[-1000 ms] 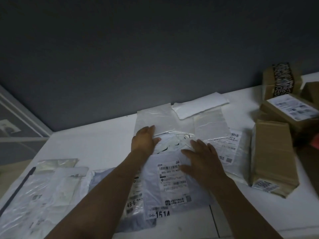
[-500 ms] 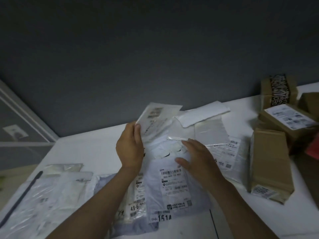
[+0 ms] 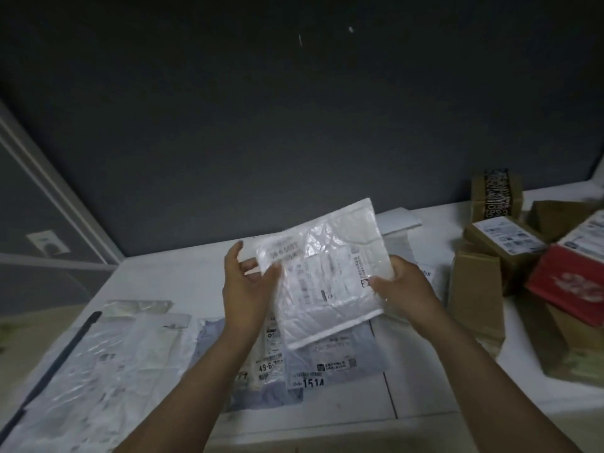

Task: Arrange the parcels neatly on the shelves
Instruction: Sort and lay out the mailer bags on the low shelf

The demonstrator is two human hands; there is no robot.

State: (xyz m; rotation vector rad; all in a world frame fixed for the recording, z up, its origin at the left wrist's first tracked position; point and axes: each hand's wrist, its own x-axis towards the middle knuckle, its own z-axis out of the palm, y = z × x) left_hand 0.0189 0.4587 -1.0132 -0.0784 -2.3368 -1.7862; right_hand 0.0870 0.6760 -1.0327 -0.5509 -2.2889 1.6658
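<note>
White surface point(image 3: 157, 282) carries cardboard boxes point(image 3: 475, 302) at right and flat plastic parcels point(image 3: 108, 361) at left. White padded mailer point(image 3: 327, 289) is held above grey parcel point(image 3: 336, 364), clear of the surface. Left hand point(image 3: 243, 292) pinches its left edge; right hand point(image 3: 407, 289) grips its right edge.

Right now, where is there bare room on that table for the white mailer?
Bare table lies beyond the left hand, between wall and clear bags; another patch between grey mailer and cardboard boxes. Middle and right are crowded.
</note>
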